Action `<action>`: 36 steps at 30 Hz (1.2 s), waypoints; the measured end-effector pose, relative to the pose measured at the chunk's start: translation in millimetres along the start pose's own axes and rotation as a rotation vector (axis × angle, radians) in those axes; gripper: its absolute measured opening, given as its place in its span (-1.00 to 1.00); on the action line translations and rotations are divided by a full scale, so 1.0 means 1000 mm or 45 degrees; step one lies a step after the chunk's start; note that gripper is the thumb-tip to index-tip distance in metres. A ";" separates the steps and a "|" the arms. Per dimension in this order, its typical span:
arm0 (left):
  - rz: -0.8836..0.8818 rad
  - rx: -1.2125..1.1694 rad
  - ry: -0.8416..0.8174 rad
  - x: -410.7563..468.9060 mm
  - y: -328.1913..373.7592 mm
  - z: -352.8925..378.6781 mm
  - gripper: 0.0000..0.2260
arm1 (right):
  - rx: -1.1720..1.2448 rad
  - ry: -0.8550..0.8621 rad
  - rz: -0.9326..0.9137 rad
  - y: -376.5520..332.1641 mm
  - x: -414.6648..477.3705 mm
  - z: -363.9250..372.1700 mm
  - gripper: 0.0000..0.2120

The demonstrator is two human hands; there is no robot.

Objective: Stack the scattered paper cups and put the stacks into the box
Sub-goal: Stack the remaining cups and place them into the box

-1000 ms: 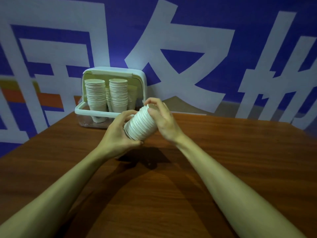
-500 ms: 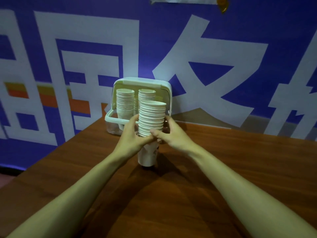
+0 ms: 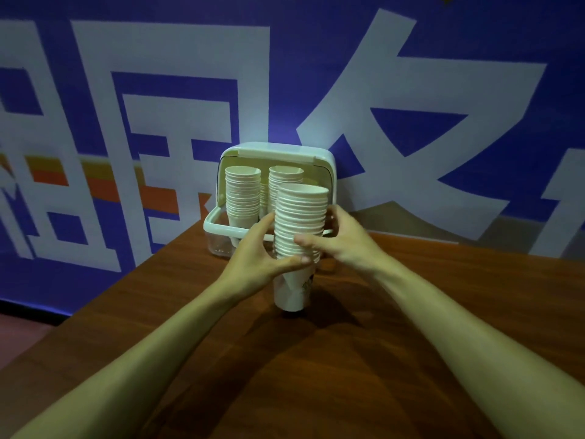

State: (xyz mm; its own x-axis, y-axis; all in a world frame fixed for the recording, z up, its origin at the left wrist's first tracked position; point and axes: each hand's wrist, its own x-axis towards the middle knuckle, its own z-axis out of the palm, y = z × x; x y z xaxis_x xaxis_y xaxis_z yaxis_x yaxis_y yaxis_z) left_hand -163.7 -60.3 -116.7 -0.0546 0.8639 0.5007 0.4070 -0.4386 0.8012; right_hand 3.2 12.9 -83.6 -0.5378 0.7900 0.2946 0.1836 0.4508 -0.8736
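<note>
A tall stack of white paper cups (image 3: 300, 223) stands upright, its bottom cup just above or on the brown table. My left hand (image 3: 258, 261) wraps the stack from the left, thumb across the front. My right hand (image 3: 340, 240) grips it from the right, fingers across the front. Behind it sits the white box (image 3: 221, 229) with its lid (image 3: 278, 153) raised against the wall. Inside stand two upright cup stacks, one on the left (image 3: 242, 194) and one on the right (image 3: 285, 179), with another partly hidden between them.
The brown wooden table (image 3: 411, 312) runs from the wall toward me; its left edge slants down to the lower left. A blue wall banner with large white characters (image 3: 395, 90) rises right behind the box.
The cup stack went from lying tilted in both hands to standing upright in front of the box. My view shifted closer and to the right; the hands keep their hold.
</note>
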 end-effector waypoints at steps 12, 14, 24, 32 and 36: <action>-0.041 -0.248 -0.007 0.097 0.021 -0.032 -0.48 | -0.178 0.402 -0.280 -0.028 0.083 -0.016 -0.31; -0.046 -0.258 -0.003 0.103 0.012 -0.024 -0.56 | -0.150 0.423 -0.247 -0.017 0.086 -0.019 -0.31; -0.019 0.117 0.057 0.110 -0.046 0.002 -0.85 | -0.383 0.304 0.021 0.042 0.096 -0.014 -0.27; -0.084 0.200 0.165 0.119 -0.060 0.002 -0.81 | -0.476 0.488 -0.007 0.047 0.103 -0.012 -0.33; -0.118 0.287 0.215 0.122 -0.065 0.009 -0.72 | -0.534 0.523 0.013 0.048 0.104 -0.012 -0.45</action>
State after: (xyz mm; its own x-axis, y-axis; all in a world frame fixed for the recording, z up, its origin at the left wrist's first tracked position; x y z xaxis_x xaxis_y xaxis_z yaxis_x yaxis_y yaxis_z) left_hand -188.8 76.0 -110.4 -0.2447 0.8359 0.4914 0.5845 -0.2772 0.7626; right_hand -33.8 121.9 -90.3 -0.1868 0.8536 0.4862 0.5421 0.5023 -0.6736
